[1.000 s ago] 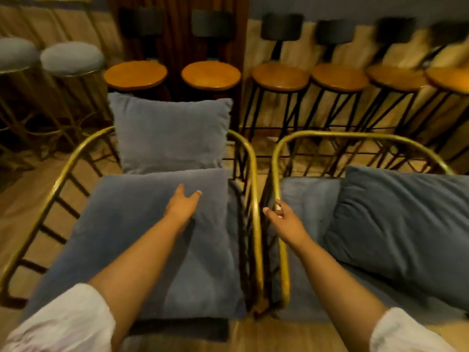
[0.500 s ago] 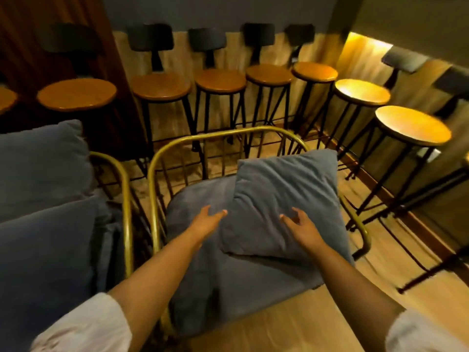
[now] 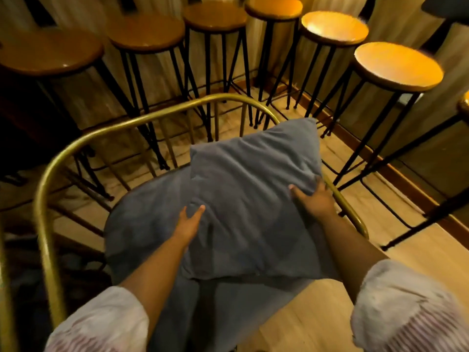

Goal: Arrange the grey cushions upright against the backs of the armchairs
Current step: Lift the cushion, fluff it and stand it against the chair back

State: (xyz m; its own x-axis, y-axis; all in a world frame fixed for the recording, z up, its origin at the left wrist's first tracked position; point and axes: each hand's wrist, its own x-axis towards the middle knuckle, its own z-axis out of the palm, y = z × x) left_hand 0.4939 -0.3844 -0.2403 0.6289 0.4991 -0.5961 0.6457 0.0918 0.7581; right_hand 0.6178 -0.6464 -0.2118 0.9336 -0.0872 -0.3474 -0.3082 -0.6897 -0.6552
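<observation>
Across the top of the frame stands a row of bar stools (image 3: pixel 144 34) with round wooden seats and thin black metal legs. The two at upper right (image 3: pixel 398 66) catch bright yellow light. Pale wooden floor (image 3: pixel 411 250) shows at lower right, edged by a wooden skirting board (image 3: pixel 396 174).

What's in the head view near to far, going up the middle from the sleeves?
Sleeves → hands: left, right → loose cushion lying on the seat cushion → brass chair back → row of stools.
</observation>
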